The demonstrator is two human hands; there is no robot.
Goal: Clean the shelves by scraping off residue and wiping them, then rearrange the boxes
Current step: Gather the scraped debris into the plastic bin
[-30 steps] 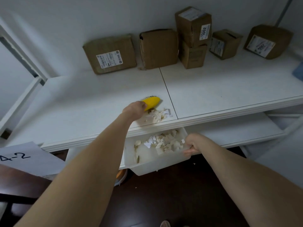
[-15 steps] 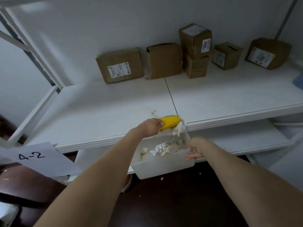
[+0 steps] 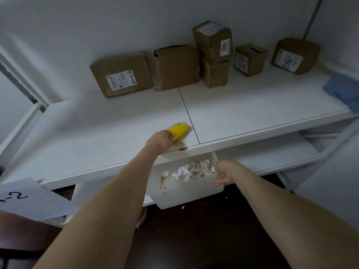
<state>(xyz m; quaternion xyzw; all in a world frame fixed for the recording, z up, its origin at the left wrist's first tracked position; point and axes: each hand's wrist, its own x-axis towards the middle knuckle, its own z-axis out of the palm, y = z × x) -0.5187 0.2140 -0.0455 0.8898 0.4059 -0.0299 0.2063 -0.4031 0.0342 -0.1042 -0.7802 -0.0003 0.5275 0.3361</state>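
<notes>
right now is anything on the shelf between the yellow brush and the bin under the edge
Nothing visible. Between the yellow brush in the left hand and the shelf edge lies only a brown smear; the right hand holds the white bin just below.

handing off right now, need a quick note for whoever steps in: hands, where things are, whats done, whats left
Left hand grips the yellow brush, bristles on the shelf near its front edge.
Right hand holds the white bin just under that edge; scraps lie inside.
Six cardboard boxes stand at the back of the shelf, one stacked on another; a blue cloth lies at its right end.
Done: loose scraps look swept into the bin.
Left: the brown smear at the front edge, wiping, rearranging the boxes.
</notes>
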